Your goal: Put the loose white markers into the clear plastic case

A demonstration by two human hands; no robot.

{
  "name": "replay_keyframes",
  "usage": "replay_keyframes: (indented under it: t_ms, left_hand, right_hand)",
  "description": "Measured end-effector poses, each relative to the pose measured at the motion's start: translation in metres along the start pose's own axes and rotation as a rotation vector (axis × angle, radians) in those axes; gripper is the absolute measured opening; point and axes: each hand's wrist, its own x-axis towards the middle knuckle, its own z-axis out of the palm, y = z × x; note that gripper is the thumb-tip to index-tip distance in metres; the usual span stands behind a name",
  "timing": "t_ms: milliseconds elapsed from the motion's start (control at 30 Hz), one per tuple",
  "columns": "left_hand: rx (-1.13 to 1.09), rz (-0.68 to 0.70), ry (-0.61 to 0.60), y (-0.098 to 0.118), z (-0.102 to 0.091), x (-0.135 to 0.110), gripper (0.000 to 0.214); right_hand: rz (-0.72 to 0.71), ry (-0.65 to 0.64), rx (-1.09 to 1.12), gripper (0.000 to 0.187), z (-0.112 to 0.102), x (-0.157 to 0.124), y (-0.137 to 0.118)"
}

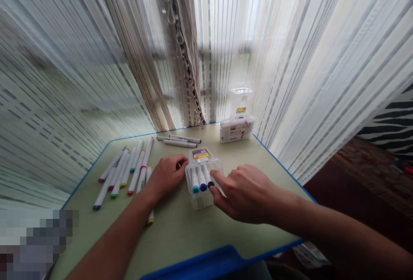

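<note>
A clear plastic marker case [199, 204] lies in the middle of the table with its lid tipped back. Inside it are three white markers, with a light blue end [195, 189], a dark blue end [203, 187] and a black end [211, 183]. My left hand [169, 169] is closed at the case's left side, thumb and index finger gripping its edge. From the right, my right hand [241, 192] pinches the black-ended marker between thumb and index finger. Its other fingers are curled under.
Several loose white markers [121, 172] with coloured ends are spread on the left of the green table [180, 245]. More markers [180, 141] lie behind the case. A second plastic case [237, 130] stands at the back right, near the string curtains [232, 26].
</note>
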Motion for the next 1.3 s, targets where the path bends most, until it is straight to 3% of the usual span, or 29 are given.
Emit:
replay_keyframes:
  t_ms: [167, 300, 400, 567, 667, 733, 800, 900, 967, 1033, 1300]
  left_hand:
    - [0.019, 0.009, -0.001, -0.002, 0.001, 0.001, 0.030]
    - [0.014, 0.005, 0.002, -0.001, 0.000, 0.000, 0.031]
    - [0.015, 0.000, 0.006, 0.000, 0.000, 0.000, 0.032]
    - [0.017, 0.000, 0.003, 0.000, 0.001, -0.001, 0.030]
    - [0.018, -0.009, 0.009, -0.001, 0.002, -0.001, 0.031]
    - [0.017, -0.010, 0.015, -0.001, 0.001, -0.001, 0.028]
    - [0.009, -0.007, 0.013, -0.001, 0.001, -0.001, 0.026]
    - [0.004, -0.005, 0.014, -0.001, -0.001, -0.002, 0.026]
    - [0.005, -0.001, 0.022, -0.002, -0.001, -0.002, 0.027]
    - [0.006, 0.002, 0.031, -0.003, -0.001, -0.002, 0.028]
    - [0.028, -0.005, 0.056, -0.009, 0.002, -0.001, 0.027]
  right_hand:
    - [-0.007, -0.004, 0.000, 0.032, 0.000, 0.001, 0.000]
    - [-0.017, 0.079, -0.042, 0.031, 0.005, -0.001, -0.001]
    - [-0.059, 0.259, -0.051, 0.030, 0.009, -0.007, -0.002]
    - [-0.323, 0.742, 0.173, 0.022, 0.003, -0.012, 0.007]
    - [-0.182, 0.881, 0.395, 0.028, 0.003, 0.001, 0.024]
    - [0.045, 0.797, 0.528, 0.032, 0.007, 0.019, 0.039]
    - [0.155, 0.630, 0.640, 0.029, 0.013, 0.043, 0.054]
    - [0.184, 0.211, 0.687, 0.025, 0.021, 0.080, 0.069]
    - [0.161, 0.049, 0.531, 0.028, 0.024, 0.102, 0.073]
    - [0.129, 0.000, 0.340, 0.029, 0.026, 0.122, 0.072]
    - [0.076, -0.162, 0.124, 0.022, 0.047, 0.173, 0.064]
